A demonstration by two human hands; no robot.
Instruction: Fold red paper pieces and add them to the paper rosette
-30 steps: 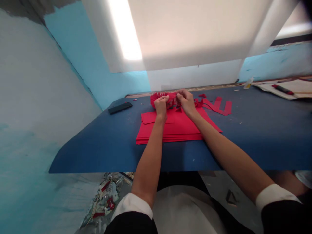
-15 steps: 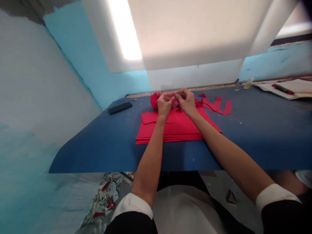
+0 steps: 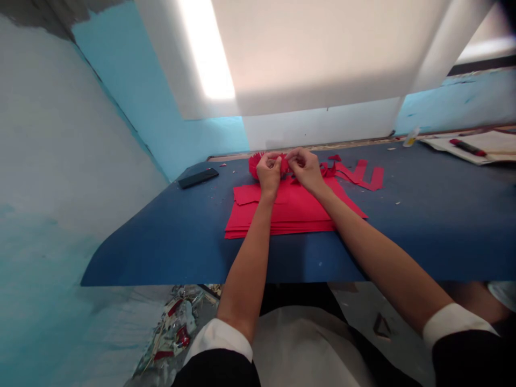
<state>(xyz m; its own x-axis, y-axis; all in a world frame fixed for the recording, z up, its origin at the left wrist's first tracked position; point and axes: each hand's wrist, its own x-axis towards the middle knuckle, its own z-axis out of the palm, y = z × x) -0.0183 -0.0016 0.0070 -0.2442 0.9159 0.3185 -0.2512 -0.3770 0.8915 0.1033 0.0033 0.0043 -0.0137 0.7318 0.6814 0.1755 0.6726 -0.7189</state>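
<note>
Fringed red paper [image 3: 255, 163] pinched in both hands' grip, above red sheets [image 3: 290, 212]; phone [image 3: 198, 178] left.

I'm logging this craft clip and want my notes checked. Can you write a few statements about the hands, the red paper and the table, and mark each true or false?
1. Both the left hand and right hand pinch the fringed red paper piece. True.
2. The stack of red sheets lies on a green table. False: the table is dark blue.
3. A black phone lies left of the stack. True.
4. The cut red strips lie on the phone. False: they lie right of the hands, far from it.
</note>
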